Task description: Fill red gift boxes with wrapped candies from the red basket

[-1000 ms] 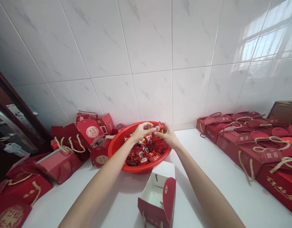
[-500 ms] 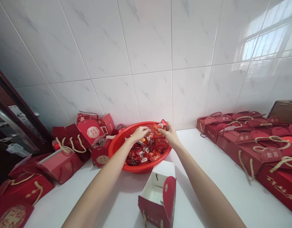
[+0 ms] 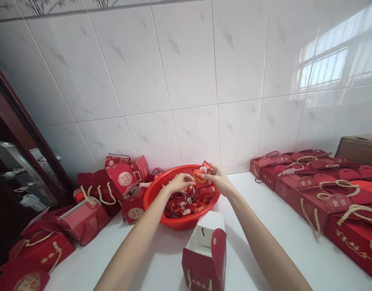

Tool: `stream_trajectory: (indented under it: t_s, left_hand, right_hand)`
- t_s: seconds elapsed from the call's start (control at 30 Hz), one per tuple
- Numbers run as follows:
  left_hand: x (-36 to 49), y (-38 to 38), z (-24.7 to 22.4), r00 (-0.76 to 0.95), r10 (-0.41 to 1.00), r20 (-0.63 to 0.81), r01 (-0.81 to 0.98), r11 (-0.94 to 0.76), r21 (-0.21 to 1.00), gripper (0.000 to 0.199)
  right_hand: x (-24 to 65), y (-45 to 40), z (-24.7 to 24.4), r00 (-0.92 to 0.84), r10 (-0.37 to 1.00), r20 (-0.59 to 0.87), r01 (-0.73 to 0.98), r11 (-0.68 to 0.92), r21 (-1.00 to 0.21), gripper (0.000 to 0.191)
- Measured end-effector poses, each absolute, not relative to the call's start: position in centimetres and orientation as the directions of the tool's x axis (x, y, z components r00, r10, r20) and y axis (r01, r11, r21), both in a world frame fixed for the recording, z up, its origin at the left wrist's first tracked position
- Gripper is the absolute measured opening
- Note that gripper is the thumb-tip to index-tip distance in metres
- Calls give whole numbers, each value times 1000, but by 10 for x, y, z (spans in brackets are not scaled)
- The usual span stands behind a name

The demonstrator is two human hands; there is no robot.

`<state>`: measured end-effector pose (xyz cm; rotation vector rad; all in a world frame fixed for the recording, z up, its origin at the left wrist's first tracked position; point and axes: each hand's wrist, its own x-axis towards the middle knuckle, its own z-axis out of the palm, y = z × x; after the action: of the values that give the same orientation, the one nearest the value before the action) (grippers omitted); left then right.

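Observation:
A red plastic basket (image 3: 170, 222) holds many wrapped candies (image 3: 186, 204), mostly in red wrappers. Over its right side, my right hand (image 3: 221, 182) grips a shiny red candy packet (image 3: 200, 178) with thumb and fingers. My left hand (image 3: 181, 182) is above the candies, its fingers drawn together close to the packet's left edge; what they pinch, if anything, is hidden. In front of the basket, between my forearms, stands an open red gift box (image 3: 202, 262) with a white inside and rope handles. I see no candy in the visible part of its inside.
Rows of closed red gift boxes (image 3: 313, 198) with rope handles line the right side of the white table (image 3: 240, 246). More red boxes (image 3: 83, 222) are heaped at the left, some open. A brown carton (image 3: 358, 148) sits far right. Behind is a tiled wall (image 3: 192, 81).
The view has tilted up a little, so things sit lower. My left fingers have come nearer the packet, which stays in my right hand. The gift box stands in the same place.

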<state>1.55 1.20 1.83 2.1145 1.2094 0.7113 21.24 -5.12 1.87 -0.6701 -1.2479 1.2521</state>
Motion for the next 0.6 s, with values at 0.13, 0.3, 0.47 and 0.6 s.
stream_trajectory:
  t_s: [0.13, 0.3, 0.47, 0.6]
  left_hand:
    - [14, -33, 41, 447, 837, 314, 388, -498, 775, 30]
    - [11, -121, 51, 447, 874, 191, 435, -398, 808, 32]
    - [10, -179, 45, 392, 914, 104, 606, -342, 718, 32]
    - [6, -186, 39, 419, 904, 84, 624, -354, 696, 11]
  right_hand:
    - [229, -91, 50, -372, 846, 382, -203, 327, -923, 34]
    - [241, -134, 70, -545, 744, 387, 51, 490, -870, 19]
    - [238, -153, 71, -629, 691, 356, 333, 653, -680, 12]
    - [230, -160, 72, -656, 684, 319, 414, 679, -606, 17]
